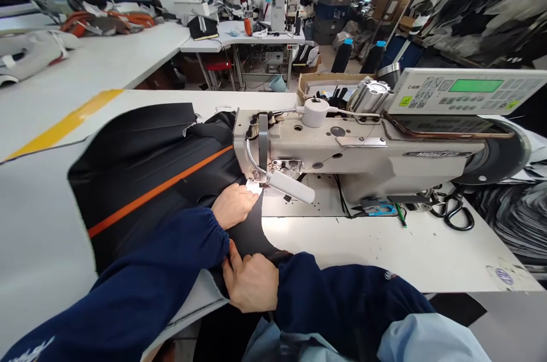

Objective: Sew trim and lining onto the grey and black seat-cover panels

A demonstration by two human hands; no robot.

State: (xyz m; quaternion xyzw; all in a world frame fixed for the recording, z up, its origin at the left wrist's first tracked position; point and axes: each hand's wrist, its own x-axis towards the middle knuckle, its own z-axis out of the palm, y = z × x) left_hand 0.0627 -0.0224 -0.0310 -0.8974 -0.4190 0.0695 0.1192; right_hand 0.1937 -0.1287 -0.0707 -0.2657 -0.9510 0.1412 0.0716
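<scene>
At frame centre, the left hand [234, 205] is lying flat on the black fabric [141, 139], fingers pressed together, just beside the needle of the sewing machine [363, 159], probably to keep the cloth flat. Below it, the right hand [252, 282] is pinching the fabric's near edge at the front of the desk [384, 248], seemingly holding it taut. The fabric is spreading toward frame left, its orange stripe [158, 192] running diagonally.

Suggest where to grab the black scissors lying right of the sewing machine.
Likely by the loop handles of the scissors, from above on the near side: they lie flat on the table, loops toward the front edge, far end close under the sewing machine.
</scene>
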